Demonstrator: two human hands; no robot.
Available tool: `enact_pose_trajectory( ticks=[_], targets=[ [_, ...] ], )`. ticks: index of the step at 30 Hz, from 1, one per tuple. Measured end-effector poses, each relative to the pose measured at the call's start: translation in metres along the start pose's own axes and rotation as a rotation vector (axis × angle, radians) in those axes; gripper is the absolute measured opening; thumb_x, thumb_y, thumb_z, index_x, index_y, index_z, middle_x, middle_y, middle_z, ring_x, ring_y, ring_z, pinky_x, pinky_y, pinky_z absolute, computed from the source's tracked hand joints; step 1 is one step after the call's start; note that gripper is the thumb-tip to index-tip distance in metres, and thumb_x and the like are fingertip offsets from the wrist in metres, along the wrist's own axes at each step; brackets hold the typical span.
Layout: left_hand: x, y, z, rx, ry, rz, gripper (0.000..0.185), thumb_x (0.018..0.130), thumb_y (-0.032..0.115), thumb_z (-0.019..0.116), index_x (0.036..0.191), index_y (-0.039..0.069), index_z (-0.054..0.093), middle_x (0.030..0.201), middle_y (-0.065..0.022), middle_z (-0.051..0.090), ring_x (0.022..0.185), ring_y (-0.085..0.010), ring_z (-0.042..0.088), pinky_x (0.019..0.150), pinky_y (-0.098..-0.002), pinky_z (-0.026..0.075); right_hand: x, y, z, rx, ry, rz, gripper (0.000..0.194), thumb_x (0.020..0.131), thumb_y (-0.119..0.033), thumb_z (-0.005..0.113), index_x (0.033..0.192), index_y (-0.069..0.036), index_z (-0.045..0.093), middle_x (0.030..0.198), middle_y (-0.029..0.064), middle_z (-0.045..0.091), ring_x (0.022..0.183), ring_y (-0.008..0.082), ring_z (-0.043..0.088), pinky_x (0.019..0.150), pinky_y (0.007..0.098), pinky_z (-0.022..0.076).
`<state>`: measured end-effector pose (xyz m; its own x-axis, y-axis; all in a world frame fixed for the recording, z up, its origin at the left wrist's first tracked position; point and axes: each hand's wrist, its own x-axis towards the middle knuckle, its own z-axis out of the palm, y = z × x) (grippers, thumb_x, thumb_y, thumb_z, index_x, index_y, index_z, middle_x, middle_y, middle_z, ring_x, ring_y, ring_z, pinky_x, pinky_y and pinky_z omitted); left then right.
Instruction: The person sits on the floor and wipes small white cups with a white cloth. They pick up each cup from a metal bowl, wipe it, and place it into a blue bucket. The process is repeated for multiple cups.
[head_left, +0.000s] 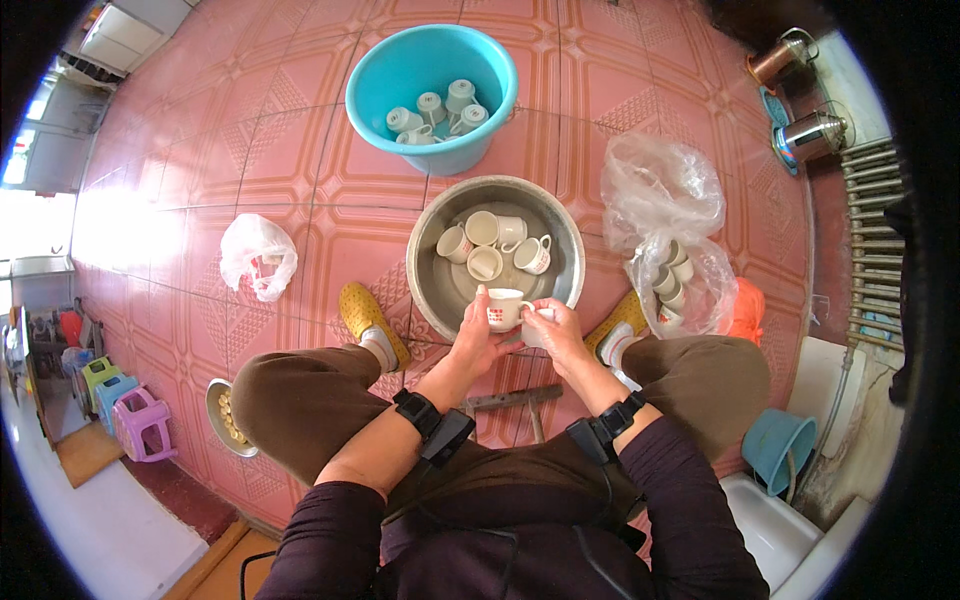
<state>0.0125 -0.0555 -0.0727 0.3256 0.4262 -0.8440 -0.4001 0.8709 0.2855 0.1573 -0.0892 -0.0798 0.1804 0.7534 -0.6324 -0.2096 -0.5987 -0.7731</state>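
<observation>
A white ceramic mug (504, 310) with red printing is upright between my hands, above the near rim of a metal basin (570, 262). My left hand (478, 328) holds its body from the left side and below. At the handle side, my right hand (559, 334) grips a small white pad (537, 327), possibly a sponge; its fingertips meet the mug's handle. Inside the basin lie several similar mugs, among them one on its side (532, 256) and one upright (484, 265) with a pale piece inside it.
Beyond the basin stands a turquoise plastic tub (431, 157) with several upturned mugs (461, 94). On the right, a clear plastic bag (664, 191) holds more mugs. A white plastic bag (259, 251) and a metal bowl (214, 409) lie left. A wooden stool (517, 397) shows between my legs.
</observation>
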Motion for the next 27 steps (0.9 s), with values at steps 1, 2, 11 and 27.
enact_pose_trajectory(
  ticks=[1,2,11,27],
  targets=[
    [0.001,0.001,-0.001,-0.006,-0.022,0.011,0.055,0.094,0.056,0.045,0.129,0.013,0.041,0.123,-0.0106,0.051,0.109,-0.0272,0.054,0.091,-0.051,0.047,0.0,0.0,0.002,-0.008,-0.02,0.018,0.019,0.084,-0.016,0.069,0.094,-0.002,0.062,0.08,0.0036,0.064,0.071,0.0094,0.058,0.06,0.0245,0.0465],
    [0.001,0.002,-0.003,-0.02,-0.021,0.015,0.056,0.093,0.057,0.045,0.129,0.014,0.041,0.123,-0.0106,0.051,0.109,-0.0274,0.054,0.091,-0.0507,0.047,0.0,0.001,0.003,-0.013,-0.042,0.048,0.019,0.084,-0.017,0.069,0.094,-0.003,0.062,0.08,0.0035,0.064,0.07,0.0093,0.058,0.06,0.0244,0.0463],
    [0.037,-0.003,-0.03,0.122,0.191,0.163,0.054,0.092,0.054,0.051,0.124,0.012,0.043,0.114,-0.0087,0.053,0.096,-0.0256,0.058,0.074,-0.0451,0.055,0.037,0.004,0.002,-0.235,0.006,-0.087,0.028,0.086,-0.03,0.068,0.087,-0.002,0.066,0.069,0.0025,0.064,0.062,0.008,0.056,0.055,0.0266,0.0448],
    [0.139,-0.02,-0.074,0.986,0.555,0.186,0.085,0.073,0.053,0.074,0.134,0.004,0.04,0.111,-0.0194,0.061,0.098,-0.0358,0.061,0.081,-0.0435,0.052,0.183,0.021,0.026,-1.818,-0.141,-0.483,0.017,0.088,-0.018,0.054,0.095,-0.011,0.068,0.101,0.0094,0.062,0.101,0.0236,0.057,0.085,0.0423,0.0429]
  ],
)
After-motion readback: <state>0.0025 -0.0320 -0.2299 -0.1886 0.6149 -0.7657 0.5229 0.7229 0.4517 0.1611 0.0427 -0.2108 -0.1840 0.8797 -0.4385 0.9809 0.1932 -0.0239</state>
